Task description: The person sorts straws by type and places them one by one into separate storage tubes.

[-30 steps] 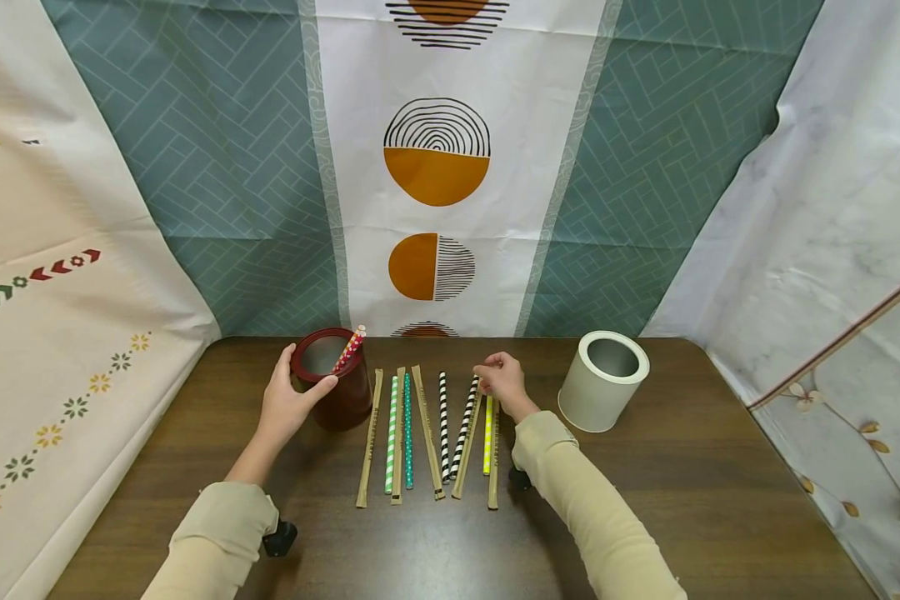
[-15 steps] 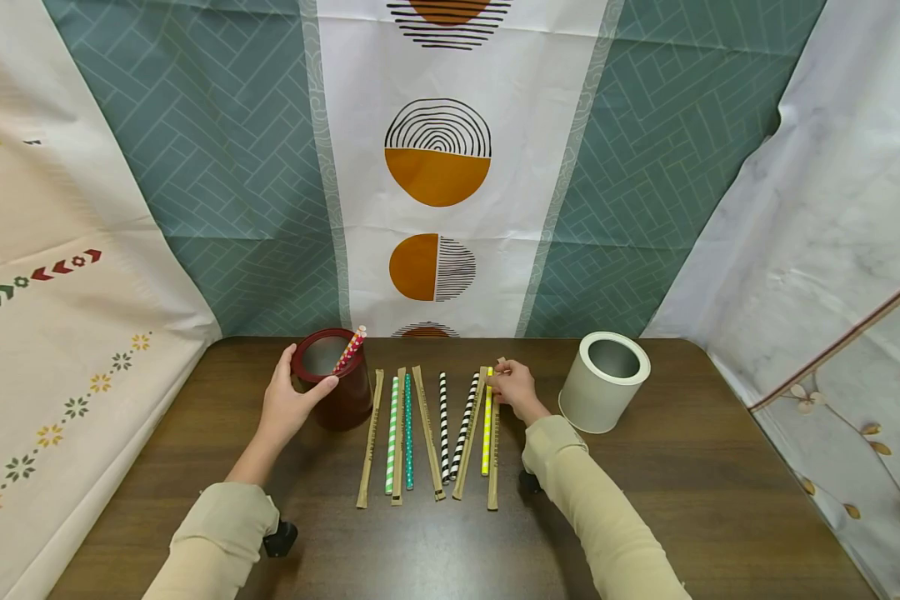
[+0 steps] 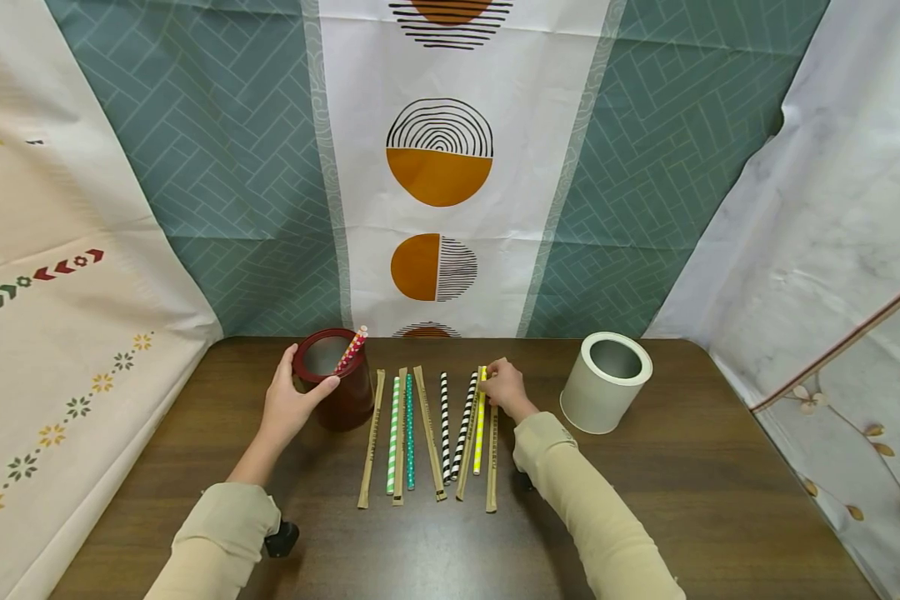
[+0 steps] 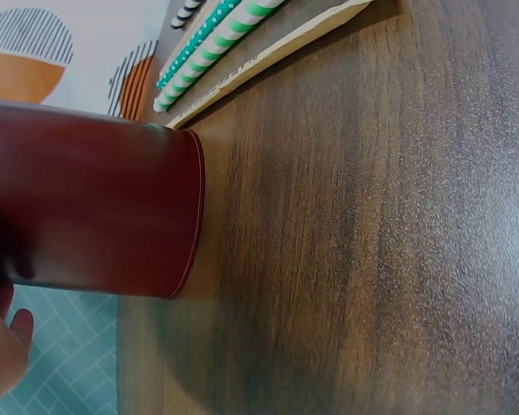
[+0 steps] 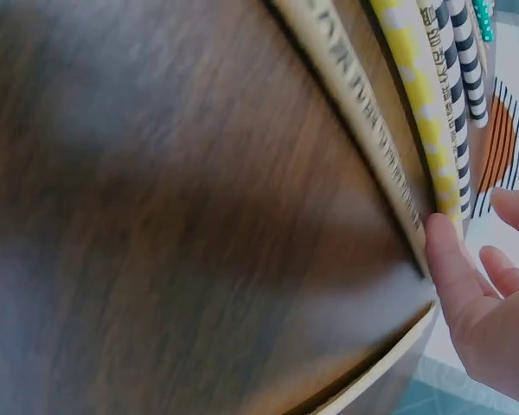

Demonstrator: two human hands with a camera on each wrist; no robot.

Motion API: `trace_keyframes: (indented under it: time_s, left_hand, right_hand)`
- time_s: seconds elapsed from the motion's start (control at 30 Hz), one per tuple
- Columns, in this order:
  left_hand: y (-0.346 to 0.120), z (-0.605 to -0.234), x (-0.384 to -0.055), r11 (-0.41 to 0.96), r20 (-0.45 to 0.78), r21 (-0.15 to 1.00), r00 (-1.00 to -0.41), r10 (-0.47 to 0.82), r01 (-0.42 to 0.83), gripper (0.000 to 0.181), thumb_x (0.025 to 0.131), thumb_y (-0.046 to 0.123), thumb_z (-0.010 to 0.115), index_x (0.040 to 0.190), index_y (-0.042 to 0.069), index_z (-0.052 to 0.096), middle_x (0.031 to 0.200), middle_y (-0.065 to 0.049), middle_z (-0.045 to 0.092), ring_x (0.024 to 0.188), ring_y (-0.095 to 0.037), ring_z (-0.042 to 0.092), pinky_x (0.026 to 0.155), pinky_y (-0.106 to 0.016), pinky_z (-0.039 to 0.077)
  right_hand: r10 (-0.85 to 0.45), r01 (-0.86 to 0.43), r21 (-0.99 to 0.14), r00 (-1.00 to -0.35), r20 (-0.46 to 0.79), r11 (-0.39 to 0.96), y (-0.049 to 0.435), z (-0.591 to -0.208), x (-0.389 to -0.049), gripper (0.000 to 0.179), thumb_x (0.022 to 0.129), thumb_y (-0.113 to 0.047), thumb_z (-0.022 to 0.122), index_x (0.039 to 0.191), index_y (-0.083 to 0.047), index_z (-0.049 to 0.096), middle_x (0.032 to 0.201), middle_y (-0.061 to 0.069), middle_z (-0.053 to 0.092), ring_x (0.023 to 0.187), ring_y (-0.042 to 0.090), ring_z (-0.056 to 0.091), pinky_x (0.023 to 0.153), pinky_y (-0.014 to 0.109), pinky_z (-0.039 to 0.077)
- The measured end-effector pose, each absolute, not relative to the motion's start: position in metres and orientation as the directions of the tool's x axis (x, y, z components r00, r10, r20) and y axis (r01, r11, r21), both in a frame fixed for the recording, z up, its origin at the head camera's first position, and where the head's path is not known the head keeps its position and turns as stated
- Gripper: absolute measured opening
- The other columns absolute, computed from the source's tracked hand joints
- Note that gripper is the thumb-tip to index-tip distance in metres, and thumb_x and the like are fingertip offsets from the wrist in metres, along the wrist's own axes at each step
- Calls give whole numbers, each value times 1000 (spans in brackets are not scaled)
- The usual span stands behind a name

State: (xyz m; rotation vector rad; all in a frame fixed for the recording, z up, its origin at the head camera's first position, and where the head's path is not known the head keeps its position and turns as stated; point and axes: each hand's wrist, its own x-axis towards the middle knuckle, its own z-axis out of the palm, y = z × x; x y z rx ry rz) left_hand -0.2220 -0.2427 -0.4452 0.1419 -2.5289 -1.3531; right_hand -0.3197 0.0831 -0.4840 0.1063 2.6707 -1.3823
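Nearest me on the brown wooden bench (image 3: 390, 554), a slim yellow-and-white paper straw (image 3: 479, 429) lies between two brown paper-wrapped straws (image 3: 492, 458); I'd lift it clear without dragging either. At its far end the right hand (image 3: 506, 386) has its fingers apart, one fingertip seemingly touching the straw, so I'd want thumb and finger on both sides before raising. Beyond to the left, the left hand (image 3: 288, 404) grips a glossy dark-red cylindrical can (image 3: 351, 400), which I'd keep steady; a red patterned straw (image 3: 350, 350) leans inside its right rim.
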Motion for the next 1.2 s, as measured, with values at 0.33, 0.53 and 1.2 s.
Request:
trace_keyframes:
  time_s: [0.33,0.53,1.2]
  left_hand:
    - [-243,-445,-223,560,182,828,-960,-215,32,91,75,43,65,142,11,12,145,-15,21,131,-33,24,100,-57,26]
    - [-242,-446,-224,565,189,825,-956,-223,31,90,75,42,66,142,11,13,145,-15,22,131,-33,25,100,-57,25]
    - [-243,-445,-223,564,181,825,-958,-221,25,91,75,43,65,142,11,12,145,-14,21,131,-33,24,100,-58,25]
  right_hand:
    - [-73,21,-734,-993,-96,679,77,-490,-316,24,74,-4,63,96,3,55,82,15,58,44,10,47,42,21,43]
    - [-102,-19,-695,-992,-78,718,78,-495,-316,30,75,-6,64,102,3,54,73,14,60,39,10,48,40,22,43]
    - [-127,30,-661,-974,-188,750,90,-489,-313,25,74,-9,63,95,1,54,62,7,54,38,11,49,37,23,44]
